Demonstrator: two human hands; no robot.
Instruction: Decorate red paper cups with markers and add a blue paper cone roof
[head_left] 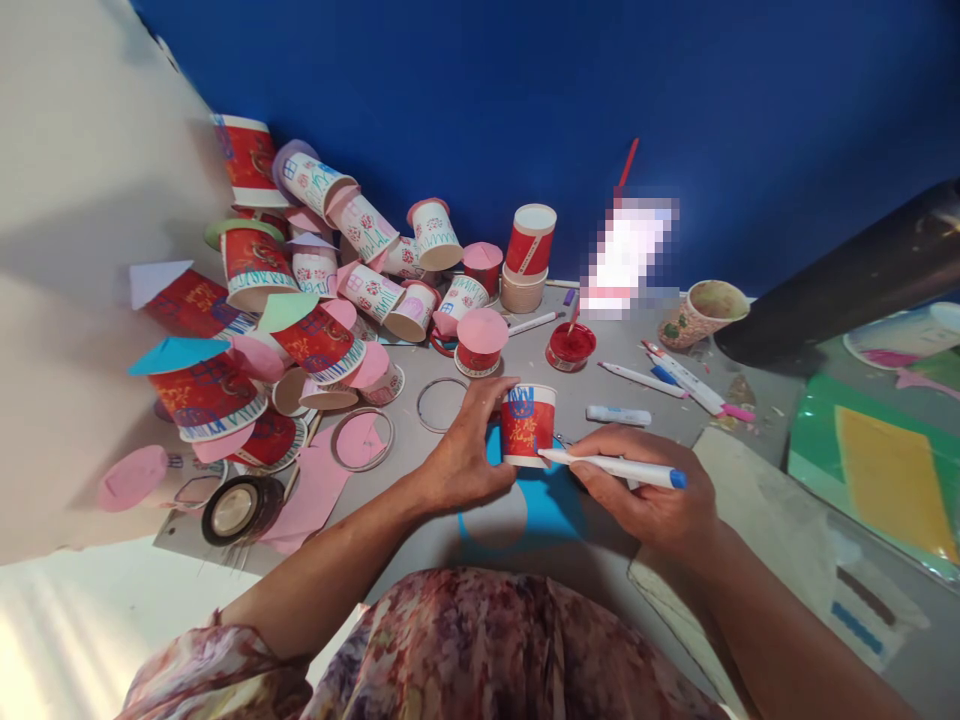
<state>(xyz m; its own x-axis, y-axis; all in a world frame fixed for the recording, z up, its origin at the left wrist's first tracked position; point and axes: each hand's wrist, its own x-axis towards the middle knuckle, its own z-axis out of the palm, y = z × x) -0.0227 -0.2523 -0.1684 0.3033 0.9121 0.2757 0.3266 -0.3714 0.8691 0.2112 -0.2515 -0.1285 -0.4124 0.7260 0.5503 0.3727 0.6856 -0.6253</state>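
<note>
My left hand [472, 440] grips a red paper cup [534, 425] by its side, thumb near the base and fingers near the rim. Blue window-like lines are drawn on the cup's upper left, above gold characters. In my right hand [660, 490] is a white marker [619, 468] with a blue end, its tip at the cup's lower right side. Beneath the cup lies a blue paper sheet [551, 515] with rounded cuts. A marker cap [619, 415] rests on the table just beyond my right hand.
Many decorated cups with paper tops [315, 335] are piled at the left. Behind my hands stand a red paint pot [571, 345] with a brush, stacked cups [530, 245] and loose markers [686, 375]. A tape roll [232, 508] lies front left; a cloth [750, 510] is at right.
</note>
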